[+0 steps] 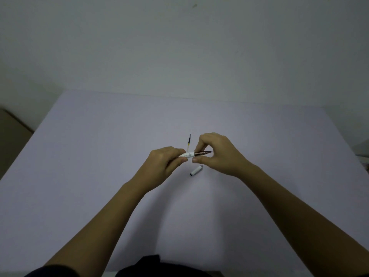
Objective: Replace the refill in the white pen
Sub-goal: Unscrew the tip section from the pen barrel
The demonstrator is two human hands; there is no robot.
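Above the middle of the pale bench [99, 156], both hands met around the white pen [191, 154], which lay nearly level between them. The left hand [165, 162] was closed around the white barrel, thumb and fingers wrapped over it so that only a short length showed beside the thumb tip. The right hand [215, 150] pinched the darker, tapered tip section between thumb and forefinger, the other fingers curled loosely above it; the point of the pen stuck out into the gap under the curled fingers. Whether the tip section was loosened from the barrel could not be told.

Just beyond the pen, a thin refill [189, 141] lay on the bench, pointing away from the person, its near end close to the pen. On the near side of the pen, just under the right hand, the white cap [196, 170] lay on the bench, tilted, apart from both hands.
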